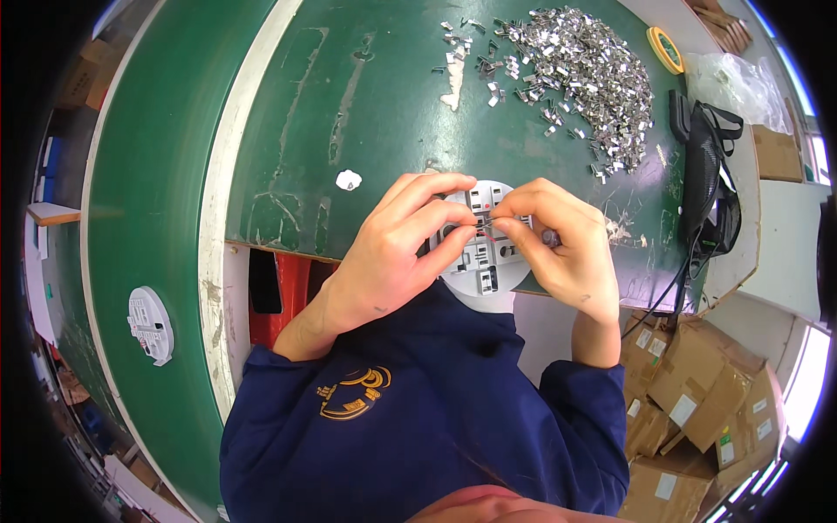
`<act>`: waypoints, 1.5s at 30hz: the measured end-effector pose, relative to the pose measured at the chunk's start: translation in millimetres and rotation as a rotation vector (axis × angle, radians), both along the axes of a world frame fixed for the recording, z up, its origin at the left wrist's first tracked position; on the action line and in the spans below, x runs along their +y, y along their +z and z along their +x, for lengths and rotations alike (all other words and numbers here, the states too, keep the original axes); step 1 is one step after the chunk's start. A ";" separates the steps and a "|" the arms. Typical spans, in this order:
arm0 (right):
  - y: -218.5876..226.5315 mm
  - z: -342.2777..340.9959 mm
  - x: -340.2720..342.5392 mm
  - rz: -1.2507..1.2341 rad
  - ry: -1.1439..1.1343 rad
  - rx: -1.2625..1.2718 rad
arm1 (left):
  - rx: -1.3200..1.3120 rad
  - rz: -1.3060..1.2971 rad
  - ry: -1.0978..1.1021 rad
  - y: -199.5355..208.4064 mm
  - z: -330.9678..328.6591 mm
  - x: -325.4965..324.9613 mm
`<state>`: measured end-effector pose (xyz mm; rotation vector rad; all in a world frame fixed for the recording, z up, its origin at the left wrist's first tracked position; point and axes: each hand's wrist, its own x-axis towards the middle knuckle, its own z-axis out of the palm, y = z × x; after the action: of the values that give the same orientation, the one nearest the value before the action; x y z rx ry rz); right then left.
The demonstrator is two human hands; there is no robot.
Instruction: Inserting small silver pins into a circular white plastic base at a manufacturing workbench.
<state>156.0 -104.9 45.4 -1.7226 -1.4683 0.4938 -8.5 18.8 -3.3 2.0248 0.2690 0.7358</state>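
Observation:
A round white plastic housing point(475, 277) with raised compartments and small slots lies at the table's front edge, close to my body. Over its middle, my left hand point(392, 234) is closed, thumb and fingertips pinched together. From the other side my right hand point(571, 248) also pinches with thumb and forefinger, almost meeting the left fingertips. Between them shows a thin, dark, wire-like piece point(486, 224), too small to name surely. A bit of red, perhaps a wire, shows just below it. My fingers hide part of the housing.
Small bent metal clips point(584, 74) form a large heap at the far right. A yellow tape roll point(665, 50), clear plastic bag point(737, 87) and black bag point(711, 187) lie beyond. Another white housing point(151, 325) sits on the green belt at left; cardboard boxes point(697, 392) stand lower right.

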 end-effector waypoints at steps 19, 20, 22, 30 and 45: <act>8.8 -6.2 -1.4 -0.118 0.159 -0.519 | -0.020 0.066 0.011 -2.4 -1.8 3.1; 9.6 -6.5 -1.2 -0.120 0.161 -0.520 | -0.020 0.064 0.012 -2.4 -2.1 3.1; 11.3 -6.7 -1.1 -0.137 0.183 -0.518 | -0.018 0.062 0.006 -2.2 -1.9 2.8; 20.1 -11.1 6.1 -0.150 0.276 -0.675 | -0.012 0.060 0.004 -2.3 -1.5 3.9; 10.1 -7.0 14.5 -0.166 0.260 -0.542 | -0.012 0.028 -0.018 -7.2 0.8 9.7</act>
<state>148.9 -90.4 55.5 -1.8965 -2.1041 0.2962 -7.7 28.5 -10.6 2.0464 0.2351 0.7440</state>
